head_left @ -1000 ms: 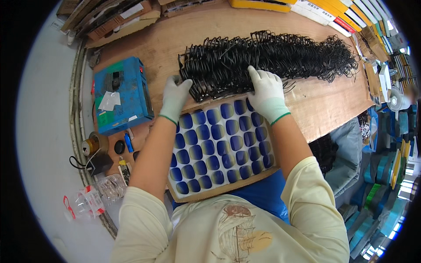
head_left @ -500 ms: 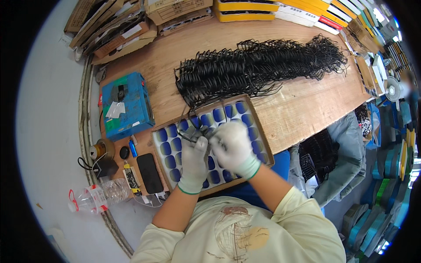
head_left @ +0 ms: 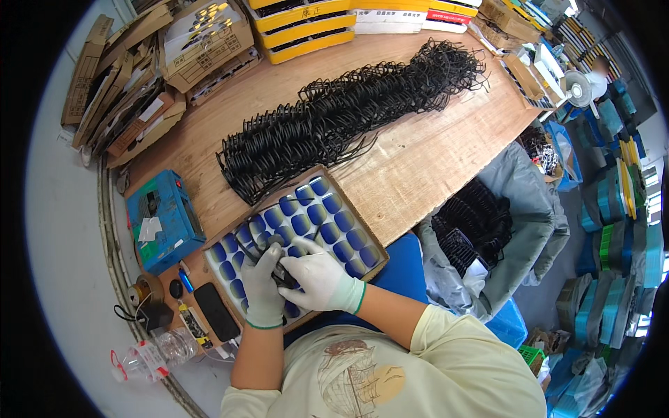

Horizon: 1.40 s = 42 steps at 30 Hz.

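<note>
Hands in pale knit gloves meet over the near end of a shallow cardboard tray [head_left: 362, 235] filled with rows of dark blue oval lenses [head_left: 311, 209]. Left hand [head_left: 263, 284] and right hand [head_left: 317, 277] are both curled closed on one black eyeglass frame [head_left: 281, 272], held just above the lenses; its thin rims show between the fingers. Tray rests at the near edge of a wooden surface [head_left: 432, 153]. Behind it lies a long heap of black frames [head_left: 341, 115], stretching toward the far right. To the left sit a blue box [head_left: 162, 219], a black phone [head_left: 214, 311] and a clear plastic bottle [head_left: 150, 354]. Flattened cardboard cartons [head_left: 150, 76] and yellow boxes [head_left: 306, 28] line the far edge. A grey sack holding more black frames [head_left: 481, 230] stands on the floor at the right. Compared with half a second before, the hands sit lower and further left in view, and the heap appears more slanted.
</note>
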Motion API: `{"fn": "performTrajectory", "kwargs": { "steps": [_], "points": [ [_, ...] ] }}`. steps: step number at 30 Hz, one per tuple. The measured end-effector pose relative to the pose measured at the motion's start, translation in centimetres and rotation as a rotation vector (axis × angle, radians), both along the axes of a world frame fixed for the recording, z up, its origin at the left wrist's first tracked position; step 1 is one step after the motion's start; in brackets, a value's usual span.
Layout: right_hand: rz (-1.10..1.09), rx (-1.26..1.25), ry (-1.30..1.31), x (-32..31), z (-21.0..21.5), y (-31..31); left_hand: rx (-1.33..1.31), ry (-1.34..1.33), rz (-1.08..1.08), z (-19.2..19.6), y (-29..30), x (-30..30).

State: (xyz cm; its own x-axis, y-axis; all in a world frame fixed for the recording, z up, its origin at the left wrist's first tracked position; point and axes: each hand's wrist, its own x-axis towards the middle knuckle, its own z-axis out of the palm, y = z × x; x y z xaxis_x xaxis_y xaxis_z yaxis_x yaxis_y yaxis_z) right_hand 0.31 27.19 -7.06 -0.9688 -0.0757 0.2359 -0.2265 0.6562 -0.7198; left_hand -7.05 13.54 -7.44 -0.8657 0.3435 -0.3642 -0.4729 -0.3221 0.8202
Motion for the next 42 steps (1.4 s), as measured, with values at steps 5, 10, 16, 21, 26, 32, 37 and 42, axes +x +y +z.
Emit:
{"fn": "performTrajectory", "kwargs": {
  "steps": [5, 10, 16, 21, 26, 32, 37, 42],
  "points": [
    [0.116, 0.048, 0.085, -0.7, -0.3, 1.6, 0.055, -0.027, -0.004, 0.6, 1.0, -0.5],
    [0.037, 0.064, 0.154, -0.6, -1.1, 1.5, 0.041, -0.075, -0.113, 0.8, 0.9, -1.5],
    [0.049, -0.118, -0.054, -1.8, -1.5, 2.0, -0.005, -0.049, -0.154, -0.1, 0.7, -2.3],
    [-0.253, -0.456, -0.077, -2.3, -1.8, 1.9, 0.158, -0.066, -0.153, -0.2, 0.7, -2.7],
    [-0.542, -0.653, -0.04, -2.5, -1.9, 1.5, 0.21, -0.098, -0.068, 0.1, 0.3, -2.4],
    [-0.756, -1.14, 0.043, -2.4, -1.8, 4.5, 0.093, -0.075, 0.046, 1.3, -1.6, -1.5],
    [-0.752, -0.626, 0.099, -0.8, 0.5, 6.3, -0.004, -0.03, 0.088, 2.6, -2.0, -1.4],
    [-0.114, -0.035, 0.125, -0.9, 0.9, 0.8, 0.053, 0.02, -0.037, 2.3, -0.4, 0.4]
  ]
}}
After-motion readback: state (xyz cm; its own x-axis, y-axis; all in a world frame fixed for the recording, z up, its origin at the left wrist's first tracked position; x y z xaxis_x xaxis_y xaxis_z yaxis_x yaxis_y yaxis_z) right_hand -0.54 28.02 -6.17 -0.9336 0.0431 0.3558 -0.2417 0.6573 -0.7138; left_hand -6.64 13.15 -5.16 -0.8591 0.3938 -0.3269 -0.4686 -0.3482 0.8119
